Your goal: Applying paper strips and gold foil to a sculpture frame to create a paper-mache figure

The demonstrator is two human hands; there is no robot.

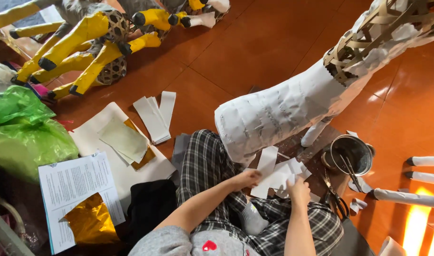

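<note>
Polished red-brown floor tiles [255, 52] fill the scene, where a seated person in plaid trousers [207, 166] works strips of white paper [276, 178] at 6 o'clock, just below the paper-covered woven animal frame [293, 111]. Left hand [248, 179] has its grip pinched together on one strip's edge, and right hand [298, 192] rests fingers closed on the pile. A metal pot [352, 154] sits at 4 o'clock, yellow-legged figures [91, 45] at 10 o'clock.
</note>
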